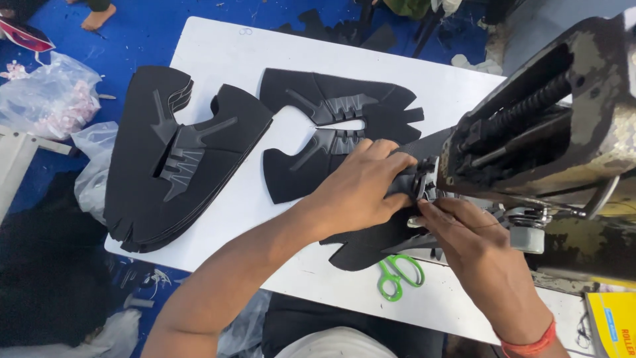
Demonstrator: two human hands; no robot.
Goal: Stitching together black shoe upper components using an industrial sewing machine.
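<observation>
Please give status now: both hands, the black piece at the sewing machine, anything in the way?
Left hand and right hand both press black shoe piece at sewing machine. Green scissors lie partly under its edge. Stack of black pieces sits apart.

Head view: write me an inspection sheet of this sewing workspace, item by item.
Surface: white table, partly bare.
Job's things: black shoe-upper piece under the sewing machine head; stack of black upper pieces at left; one open upper piece at centre.
Clutter: green-handled scissors at the table's near edge; clear plastic bags on the blue floor.
Hands: left hand presses the piece flat; right hand pinches it by the needle area.
Cables: nothing seen.
Surroundings: another person's foot at far left; yellow box at lower right.
</observation>
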